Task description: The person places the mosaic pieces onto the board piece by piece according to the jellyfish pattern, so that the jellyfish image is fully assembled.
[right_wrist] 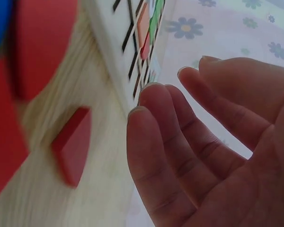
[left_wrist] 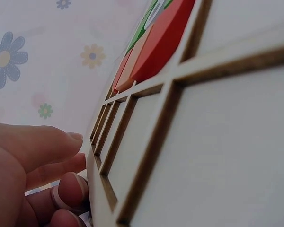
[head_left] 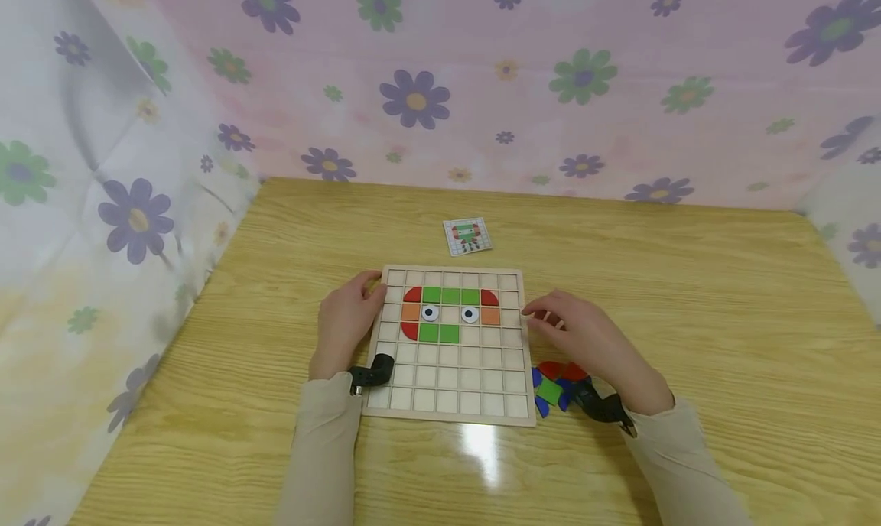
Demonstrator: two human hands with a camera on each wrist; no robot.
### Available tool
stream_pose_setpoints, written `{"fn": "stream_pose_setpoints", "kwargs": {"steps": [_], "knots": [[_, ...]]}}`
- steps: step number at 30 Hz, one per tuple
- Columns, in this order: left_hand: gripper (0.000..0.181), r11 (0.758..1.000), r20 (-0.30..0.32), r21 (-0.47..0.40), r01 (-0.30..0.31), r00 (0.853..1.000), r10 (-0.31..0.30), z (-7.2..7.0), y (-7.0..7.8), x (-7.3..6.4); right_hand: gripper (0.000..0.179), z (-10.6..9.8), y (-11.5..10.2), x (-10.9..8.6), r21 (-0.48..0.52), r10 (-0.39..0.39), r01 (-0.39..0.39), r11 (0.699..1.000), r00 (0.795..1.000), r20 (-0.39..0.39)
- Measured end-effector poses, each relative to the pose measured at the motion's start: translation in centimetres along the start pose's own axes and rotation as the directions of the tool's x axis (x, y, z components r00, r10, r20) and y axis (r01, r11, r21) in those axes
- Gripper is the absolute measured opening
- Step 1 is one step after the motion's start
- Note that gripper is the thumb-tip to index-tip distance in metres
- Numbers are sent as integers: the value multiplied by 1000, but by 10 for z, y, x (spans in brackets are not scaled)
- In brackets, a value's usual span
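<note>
A wooden grid board (head_left: pixel 450 405) lies on the table between my two hands. Red, green and orange flat pieces and two eye pieces (head_left: pixel 469 314) sit in its upper cells. My left hand (head_left: pixel 347 316) rests along the board's left edge, fingertips against its side; in the left wrist view the fingers (left_wrist: pixel 42 142) bend loosely there. Just off the right edge hovers my right hand (head_left: pixel 578 331), fingers loosely bent with nothing between them. Below it lie loose pieces: a green square (head_left: pixel 549 391), red ones (head_left: pixel 551 369) and blue ones (head_left: pixel 541 407), partly hidden by the wrist camera.
Behind the board lies a small pattern card (head_left: pixel 468 237) showing a coloured figure on a grid. The wood-grain table (head_left: pixel 206 373) meets a flowered cloth backdrop (head_left: pixel 468 67) at the rear and the left. A red piece (right_wrist: pixel 72 146) lies apart in the right wrist view.
</note>
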State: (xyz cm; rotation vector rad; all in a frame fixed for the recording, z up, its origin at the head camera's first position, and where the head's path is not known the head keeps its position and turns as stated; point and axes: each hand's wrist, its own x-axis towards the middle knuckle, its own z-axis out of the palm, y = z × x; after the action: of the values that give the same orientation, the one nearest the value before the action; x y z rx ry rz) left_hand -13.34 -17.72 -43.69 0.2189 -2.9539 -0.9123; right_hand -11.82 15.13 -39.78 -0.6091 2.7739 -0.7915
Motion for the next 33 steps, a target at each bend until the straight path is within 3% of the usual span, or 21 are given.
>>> {"fn": "stream_pose_setpoints", "kwargs": {"steps": [12,16,25,33], "knots": [[34,1000,3,1,-24,1000,24,-3,1,1,26,-8,30,-24,-17,60,-61,998,998,-14],[35,1000,18,-5,-7,1000,7,-4,2,0,28,-13,40,-30,-9,70,-70,998,997,-13],[35,1000,32,-3,5,999,-5,-5,2,-2,33,-23,62,-38,-6,121,-121,993,987,108],[36,1000,20,6,8,1000,-8,-4,1,-1,37,-34,71,-45,14,113,-118,993,971,211]]}}
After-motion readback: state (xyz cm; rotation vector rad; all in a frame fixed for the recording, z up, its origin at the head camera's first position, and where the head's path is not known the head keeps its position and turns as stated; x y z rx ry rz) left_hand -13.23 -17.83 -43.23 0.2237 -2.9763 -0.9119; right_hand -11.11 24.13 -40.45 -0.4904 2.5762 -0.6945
